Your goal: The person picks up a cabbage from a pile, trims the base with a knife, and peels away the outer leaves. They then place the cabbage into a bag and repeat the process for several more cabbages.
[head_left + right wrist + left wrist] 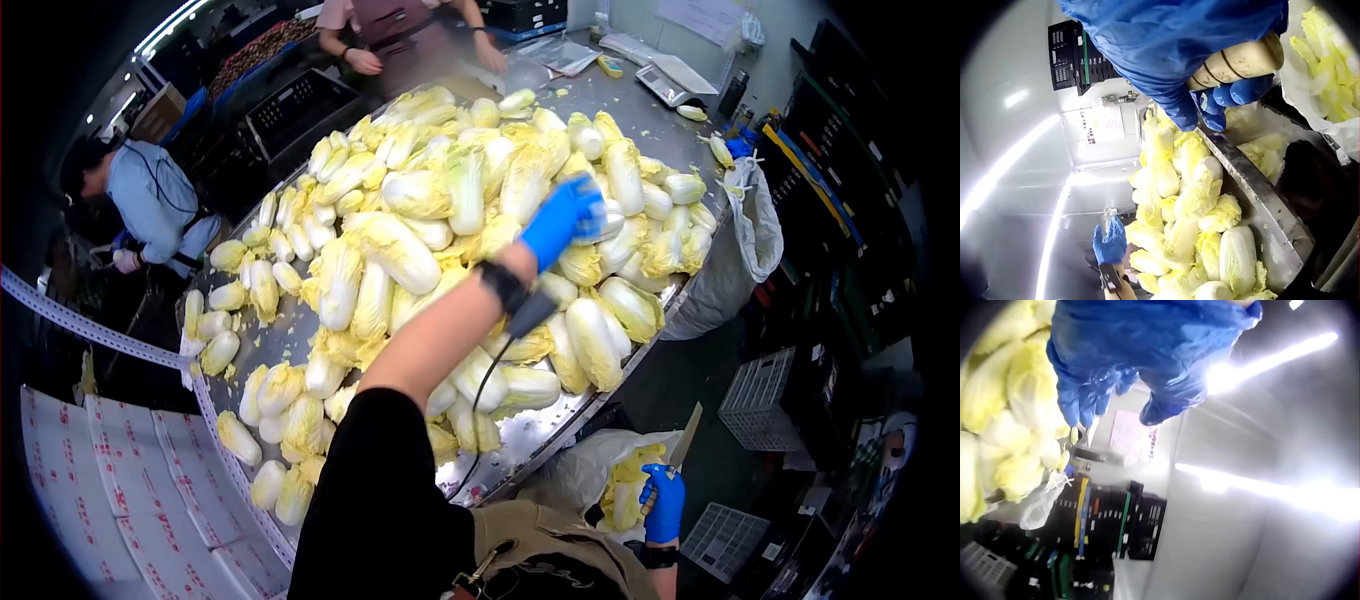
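Observation:
Over the right part of a large heap of napa cabbages (395, 250), the blue-gloved left hand (565, 222) is raised, blurred in the head view. Its fingers (1088, 403) are spread and loosely bent with nothing between them. In the right wrist view, the same left hand (1110, 242) hangs above the cabbages. The gloved right hand (662, 505), low beside the table's near edge, grips a knife by its light handle (1238, 64). The knife's blade (687, 437) points upward in the head view. Close by lies a bag of yellow leaves (628, 488).
The metal table (640, 130) carries a scale (676, 80) at its far right. A white sack (752, 225) hangs off the right edge. Crates (760, 400) stand on the floor to the right. One person (400, 40) is across the table, another (150, 195) at the left.

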A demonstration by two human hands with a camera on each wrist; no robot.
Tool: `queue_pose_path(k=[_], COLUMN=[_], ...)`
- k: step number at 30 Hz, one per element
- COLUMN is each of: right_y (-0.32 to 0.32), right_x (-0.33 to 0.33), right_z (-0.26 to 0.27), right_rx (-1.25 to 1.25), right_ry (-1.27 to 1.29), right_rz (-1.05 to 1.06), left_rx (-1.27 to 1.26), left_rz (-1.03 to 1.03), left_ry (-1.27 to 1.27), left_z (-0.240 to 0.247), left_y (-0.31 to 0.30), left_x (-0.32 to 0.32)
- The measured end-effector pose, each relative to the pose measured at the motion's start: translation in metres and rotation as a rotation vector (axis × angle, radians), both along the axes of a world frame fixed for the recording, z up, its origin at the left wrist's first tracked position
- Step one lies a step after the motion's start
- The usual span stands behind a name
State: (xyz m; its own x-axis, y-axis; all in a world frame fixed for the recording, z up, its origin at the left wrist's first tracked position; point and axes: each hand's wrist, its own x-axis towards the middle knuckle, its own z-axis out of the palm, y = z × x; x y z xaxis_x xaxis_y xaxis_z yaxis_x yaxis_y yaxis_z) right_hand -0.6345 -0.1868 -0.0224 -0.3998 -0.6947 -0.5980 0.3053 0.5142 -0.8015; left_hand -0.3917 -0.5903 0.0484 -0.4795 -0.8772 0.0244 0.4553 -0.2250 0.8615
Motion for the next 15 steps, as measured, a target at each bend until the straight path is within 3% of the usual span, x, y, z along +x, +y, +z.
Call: queue_pose_path(k=[1,3,5,6,7,9,11,13,15], right_y=[0.000,-0.006,-0.011,-0.016,-0.023,-0.028,-0.035,-0.041,-0.044], right_x=[0.000,0.006,0.001,0.009,0.017,0.007,0.015,0.016,0.031], right_z=[-0.003,-0.011,-0.030,-0.026,-0.025,-0.027,-0.021,-0.022,-0.017], right_rx=[0.000,-0.087,-0.117,-0.106,-0.117,-0.008,0.061,0.046,0.006], right_ry=[-0.026,0.025,0.034,0.036,0.039,-0.036,-0.051,-0.105,-0.040], right_rz=[0.017,-0.019,0.057,0.050,0.036,0.189,0.281,0.379,0.430], left_rx=[-0.087,-0.092,-0.083,0.041,-0.076,0.144,0.264,0.214,-0.005], left_rz=[-0.074,-0.282,-0.328,-0.363,-0.316,-0.190,0.208,0.632,0.876], left_ry=[-0.144,-0.192,-0.372,-0.382,-0.493,-0.534,-0.563,-0.601,-0.778], left_z=[0.006,-0.013,-0.017,-0.013,-0.022,-0.020,-0.027,-0.034,-0.056], left_y=[0.046,0.116,0.186,0.215,0.241,0.280,0.297,0.292,0.262], left_x=[0.014,0.050,0.097,0.118,0.142,0.182,0.215,0.235,0.261])
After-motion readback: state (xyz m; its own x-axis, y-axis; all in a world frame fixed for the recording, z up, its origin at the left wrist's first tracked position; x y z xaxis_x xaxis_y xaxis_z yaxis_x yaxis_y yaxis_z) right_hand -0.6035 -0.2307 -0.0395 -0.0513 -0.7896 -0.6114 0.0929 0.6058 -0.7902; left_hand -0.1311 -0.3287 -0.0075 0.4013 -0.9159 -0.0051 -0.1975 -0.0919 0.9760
